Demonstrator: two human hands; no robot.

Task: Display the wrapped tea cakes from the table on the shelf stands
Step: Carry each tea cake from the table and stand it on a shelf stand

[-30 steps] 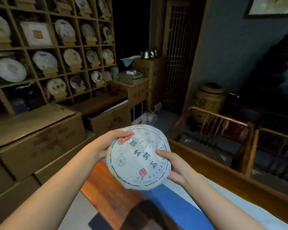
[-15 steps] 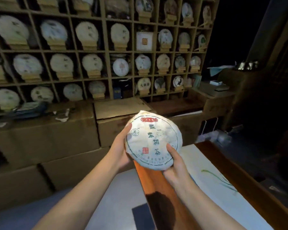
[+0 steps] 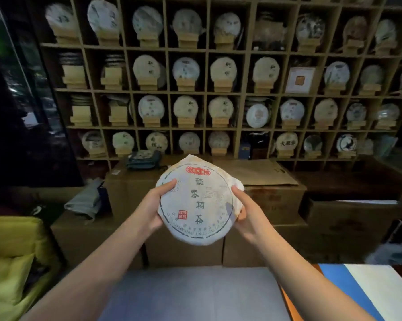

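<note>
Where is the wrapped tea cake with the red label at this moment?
In the head view the tea cake is at centre, held upright between the left hand and the right hand, in front of the cardboard boxes below the shelf.

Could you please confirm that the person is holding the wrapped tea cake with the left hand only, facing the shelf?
Not quite: the head view shows both hands on the wrapped tea cake, the left hand and the right hand gripping opposite edges. It does face the shelf.
</note>
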